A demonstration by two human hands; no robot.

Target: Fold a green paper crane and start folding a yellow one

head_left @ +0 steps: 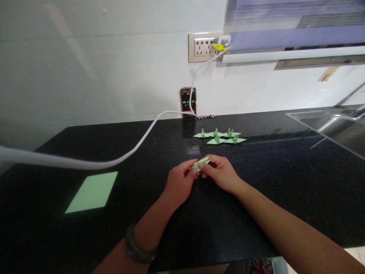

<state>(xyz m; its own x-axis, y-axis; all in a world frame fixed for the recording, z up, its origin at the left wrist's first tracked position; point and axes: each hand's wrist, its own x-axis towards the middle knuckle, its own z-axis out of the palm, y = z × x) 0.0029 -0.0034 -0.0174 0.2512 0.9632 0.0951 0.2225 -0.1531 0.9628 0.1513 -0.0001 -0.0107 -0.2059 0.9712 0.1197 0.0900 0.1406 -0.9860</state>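
My left hand [179, 182] and my right hand [221, 173] meet over the black counter [256, 179], both pinching a small folded piece of green paper [200, 163] between their fingertips. The paper is narrow and partly hidden by my fingers. Behind it, several finished green paper cranes [219, 137] stand in a cluster on the counter. A flat square sheet of green paper [92, 191] lies to the left of my left arm. A dark band sits on my left wrist.
A phone [188, 101] leans upright against the white wall, its screen showing a timer. A white cable [128, 152] runs from the wall socket [203, 46] across the counter to the left. A steel sink [336, 125] lies at the right.
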